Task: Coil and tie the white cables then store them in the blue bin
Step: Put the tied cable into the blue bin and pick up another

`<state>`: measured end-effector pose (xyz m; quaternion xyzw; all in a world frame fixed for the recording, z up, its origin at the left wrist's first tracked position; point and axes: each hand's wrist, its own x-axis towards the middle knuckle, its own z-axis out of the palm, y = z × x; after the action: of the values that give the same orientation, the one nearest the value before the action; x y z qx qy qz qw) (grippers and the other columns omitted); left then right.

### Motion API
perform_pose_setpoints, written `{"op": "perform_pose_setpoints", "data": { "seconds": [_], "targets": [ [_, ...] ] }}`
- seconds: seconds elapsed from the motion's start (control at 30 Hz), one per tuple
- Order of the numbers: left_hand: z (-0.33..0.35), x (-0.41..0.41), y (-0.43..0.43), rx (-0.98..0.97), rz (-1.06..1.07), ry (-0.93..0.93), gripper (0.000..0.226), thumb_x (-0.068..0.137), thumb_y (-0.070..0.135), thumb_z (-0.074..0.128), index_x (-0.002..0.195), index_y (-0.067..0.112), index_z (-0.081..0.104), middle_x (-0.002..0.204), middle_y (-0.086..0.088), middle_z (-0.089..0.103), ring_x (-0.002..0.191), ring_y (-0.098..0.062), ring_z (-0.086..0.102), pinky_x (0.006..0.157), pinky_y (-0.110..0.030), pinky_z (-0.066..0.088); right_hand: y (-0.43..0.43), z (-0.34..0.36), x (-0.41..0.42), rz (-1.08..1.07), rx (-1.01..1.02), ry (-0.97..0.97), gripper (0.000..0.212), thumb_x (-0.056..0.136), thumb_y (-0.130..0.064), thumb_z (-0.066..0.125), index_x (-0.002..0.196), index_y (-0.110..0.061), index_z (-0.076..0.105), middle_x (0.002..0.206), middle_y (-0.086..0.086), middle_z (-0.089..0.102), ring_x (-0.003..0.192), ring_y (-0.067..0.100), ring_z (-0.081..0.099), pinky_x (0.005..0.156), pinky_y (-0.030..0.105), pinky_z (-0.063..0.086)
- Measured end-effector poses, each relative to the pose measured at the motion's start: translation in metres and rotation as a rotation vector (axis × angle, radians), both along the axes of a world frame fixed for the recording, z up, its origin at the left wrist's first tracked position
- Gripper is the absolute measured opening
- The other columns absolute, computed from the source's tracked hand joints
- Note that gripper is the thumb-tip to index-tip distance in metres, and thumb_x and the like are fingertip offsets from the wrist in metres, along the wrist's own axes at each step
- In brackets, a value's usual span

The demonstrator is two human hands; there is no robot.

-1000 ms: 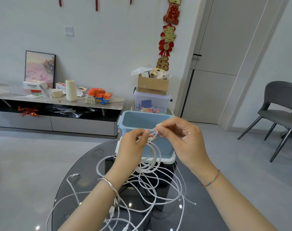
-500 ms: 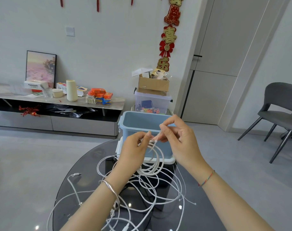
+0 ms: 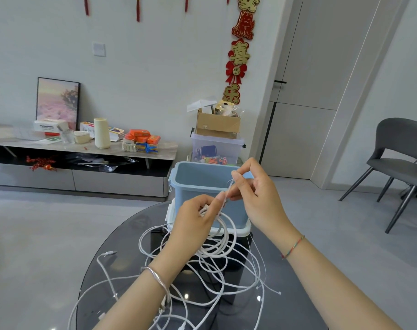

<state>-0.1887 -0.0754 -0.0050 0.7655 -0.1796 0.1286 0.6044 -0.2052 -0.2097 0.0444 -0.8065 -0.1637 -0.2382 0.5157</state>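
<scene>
White coil (image 3: 230, 234) in left hand (image 3: 193, 222), right hand (image 3: 260, 201) pinching strand (image 3: 227, 190) — blue bin (image 3: 193, 186) behind

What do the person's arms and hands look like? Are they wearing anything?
Both arms are bare, with no sleeves showing. The left hand has a shiny silver bangle round its wrist. The right hand has a thin string bracelet of red, green and blue threads. No gloves or rings show.

We are holding both forearms out in front of us, the hands raised and close together. Our left hand (image 3: 195, 222), its back toward us, is curling its fingers round the white cable coil (image 3: 224, 239). Our right hand (image 3: 260, 201), slightly higher, is pinching a thin white strand (image 3: 229, 186) between thumb and forefinger.
</scene>
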Motion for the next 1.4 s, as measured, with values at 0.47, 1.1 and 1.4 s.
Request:
{"op": "perform_pose_setpoints", "data": {
  "seconds": [0.47,1.1,1.4],
  "targets": [
    [-0.004,0.003,-0.002,-0.091,-0.01,0.033,0.022,0.092,0.032,0.057,0.085,0.014,0.066,0.073,-0.003,0.064,0.059,0.001,0.05,0.057,-0.008,0.039,0.001,0.006,0.004,0.072,0.003,-0.028,0.015,0.1,-0.015,0.043,0.086,-0.009,0.044,0.063,0.002,0.07,0.069,0.013,0.07,0.067,0.016,0.052],
    [-0.007,0.002,-0.001,0.036,-0.083,-0.04,0.024,0.096,0.034,0.048,0.093,0.022,0.069,0.073,0.015,0.063,0.075,0.003,0.055,0.068,-0.008,0.041,-0.001,0.003,0.012,0.064,-0.022,0.004,0.016,0.097,-0.012,0.049,0.087,0.0,0.049,0.073,0.01,0.069,0.061,0.016,0.065,0.06,0.021,0.052],
    [-0.016,0.004,-0.001,0.02,-0.067,0.023,0.02,0.097,0.026,0.051,0.092,0.028,0.071,0.077,0.023,0.065,0.082,0.012,0.058,0.07,-0.002,0.039,-0.002,0.013,0.019,-0.007,0.109,-0.097,0.016,0.097,-0.011,0.049,0.084,-0.001,0.049,0.074,0.007,0.069,0.066,0.012,0.063,0.062,0.019,0.05]
  ]
}}
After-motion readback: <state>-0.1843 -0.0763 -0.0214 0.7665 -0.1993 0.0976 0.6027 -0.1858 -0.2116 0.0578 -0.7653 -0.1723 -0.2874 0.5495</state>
